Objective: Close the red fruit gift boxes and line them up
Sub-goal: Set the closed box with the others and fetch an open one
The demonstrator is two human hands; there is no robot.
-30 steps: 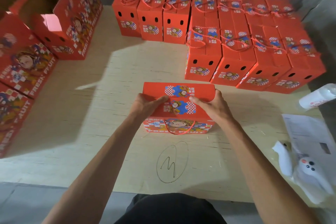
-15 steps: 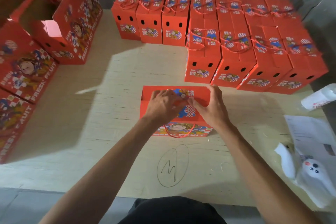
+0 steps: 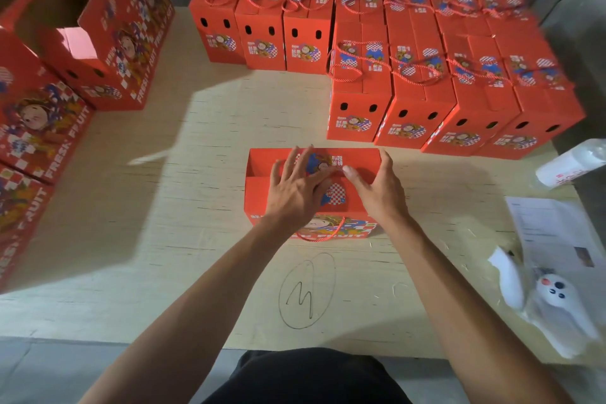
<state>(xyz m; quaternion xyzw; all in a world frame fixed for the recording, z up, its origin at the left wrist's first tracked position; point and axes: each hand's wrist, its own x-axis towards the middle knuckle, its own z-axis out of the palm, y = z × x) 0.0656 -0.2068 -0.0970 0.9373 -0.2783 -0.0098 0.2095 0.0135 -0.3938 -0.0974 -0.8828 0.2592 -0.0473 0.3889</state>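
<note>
Both forearms were bare from the bottom corners of the frame up to the wrists, with no sleeve edge showing anywhere along them. The left hand [image 3: 296,188] and the right hand [image 3: 377,188] were bare too: no gloves, no rings on the visible fingers, no watch or band at either wrist. The fingers were slender and the nails looked short and unpainted. At the bottom centre, between the two arms, a patch of dark, near-black fabric [image 3: 308,377] showed, softly creased, part of the person's clothing; which garment it was could not be told.
</note>
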